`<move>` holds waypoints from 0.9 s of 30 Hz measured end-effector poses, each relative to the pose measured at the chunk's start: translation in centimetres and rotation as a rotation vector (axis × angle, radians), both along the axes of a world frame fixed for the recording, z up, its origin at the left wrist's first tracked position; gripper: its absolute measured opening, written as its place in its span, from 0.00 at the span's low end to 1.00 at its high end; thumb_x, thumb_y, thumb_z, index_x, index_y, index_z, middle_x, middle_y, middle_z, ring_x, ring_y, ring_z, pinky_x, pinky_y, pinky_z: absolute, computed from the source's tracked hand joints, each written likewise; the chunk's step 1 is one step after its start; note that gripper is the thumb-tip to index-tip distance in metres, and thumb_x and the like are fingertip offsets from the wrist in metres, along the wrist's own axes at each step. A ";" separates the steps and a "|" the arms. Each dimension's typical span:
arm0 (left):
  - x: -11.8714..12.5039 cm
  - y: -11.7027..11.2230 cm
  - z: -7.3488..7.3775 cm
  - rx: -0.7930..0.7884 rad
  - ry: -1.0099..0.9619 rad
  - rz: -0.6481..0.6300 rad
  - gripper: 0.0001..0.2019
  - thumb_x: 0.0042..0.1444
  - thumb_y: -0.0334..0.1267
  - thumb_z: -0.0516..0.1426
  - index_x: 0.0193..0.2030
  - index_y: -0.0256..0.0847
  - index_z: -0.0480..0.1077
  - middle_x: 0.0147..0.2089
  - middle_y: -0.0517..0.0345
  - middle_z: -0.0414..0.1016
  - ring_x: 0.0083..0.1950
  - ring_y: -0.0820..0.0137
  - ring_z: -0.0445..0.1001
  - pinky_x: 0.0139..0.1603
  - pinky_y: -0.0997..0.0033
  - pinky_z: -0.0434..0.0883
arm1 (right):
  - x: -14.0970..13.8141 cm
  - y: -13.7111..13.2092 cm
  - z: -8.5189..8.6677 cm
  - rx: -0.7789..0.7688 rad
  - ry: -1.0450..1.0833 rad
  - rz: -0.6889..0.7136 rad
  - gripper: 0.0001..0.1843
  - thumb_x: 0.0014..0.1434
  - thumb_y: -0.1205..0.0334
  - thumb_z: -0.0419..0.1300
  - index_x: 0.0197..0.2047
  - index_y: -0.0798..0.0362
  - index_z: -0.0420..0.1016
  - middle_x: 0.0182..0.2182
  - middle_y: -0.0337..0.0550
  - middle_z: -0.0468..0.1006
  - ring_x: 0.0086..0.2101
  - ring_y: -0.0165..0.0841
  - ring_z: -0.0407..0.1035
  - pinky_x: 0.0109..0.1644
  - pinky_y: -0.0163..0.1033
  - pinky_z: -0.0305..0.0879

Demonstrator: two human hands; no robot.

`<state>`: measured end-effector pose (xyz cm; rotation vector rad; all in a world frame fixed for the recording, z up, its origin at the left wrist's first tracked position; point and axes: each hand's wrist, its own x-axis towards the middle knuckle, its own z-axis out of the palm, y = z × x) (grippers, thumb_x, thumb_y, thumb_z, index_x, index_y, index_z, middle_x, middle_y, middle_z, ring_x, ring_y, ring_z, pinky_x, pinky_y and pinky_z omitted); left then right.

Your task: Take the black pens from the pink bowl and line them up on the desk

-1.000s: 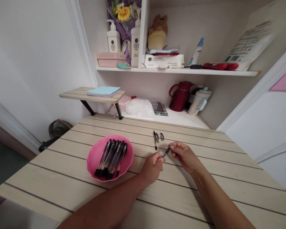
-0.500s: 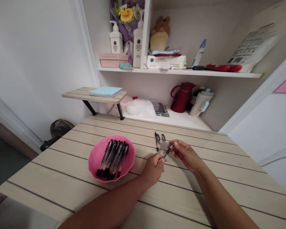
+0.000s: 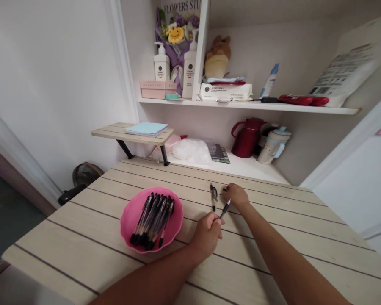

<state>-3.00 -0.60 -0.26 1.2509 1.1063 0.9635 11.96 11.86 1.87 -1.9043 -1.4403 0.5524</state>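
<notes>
While the left hand is closed firmly around the barrel of an uncapped gel pen, its tip pointing up and away, the right hand bends down to the slatted tabletop, fingers curled at a small dark piece; whether they pinch it, I cannot tell. Just left of those fingers lie a slim black pen and a loose pen cap. Capped pens fill the pink scalloped bowl.

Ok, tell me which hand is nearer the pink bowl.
Left. The left hand, holding a pen, is a short way right of the pink bowl; the right hand is farther right and farther back.
</notes>
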 end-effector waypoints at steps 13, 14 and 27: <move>0.1 -0.2 0.3 0.066 0.025 -0.034 0.09 0.53 0.39 0.47 0.32 0.37 0.65 0.18 0.66 0.60 0.20 0.78 0.54 0.24 0.77 0.53 | 2.8 -8.2 1.7 0.231 1.003 0.185 0.16 0.41 0.51 0.65 0.30 0.50 0.67 0.23 0.35 0.69 0.22 0.26 0.62 0.23 0.33 0.56; 0.0 -0.2 0.4 0.079 0.029 -0.035 0.09 0.53 0.39 0.47 0.31 0.37 0.65 0.18 0.66 0.59 0.21 0.77 0.55 0.24 0.77 0.53 | 2.5 -8.5 1.9 0.243 1.010 0.186 0.16 0.41 0.52 0.65 0.31 0.50 0.67 0.23 0.35 0.69 0.22 0.26 0.62 0.23 0.33 0.56; -0.2 -0.5 1.1 0.148 0.070 -0.070 0.09 0.53 0.38 0.47 0.30 0.37 0.65 0.19 0.65 0.60 0.22 0.77 0.57 0.27 0.76 0.56 | 0.5 -10.2 2.6 0.076 0.911 0.362 0.18 0.41 0.54 0.66 0.35 0.52 0.71 0.21 0.34 0.68 0.21 0.24 0.60 0.24 0.32 0.52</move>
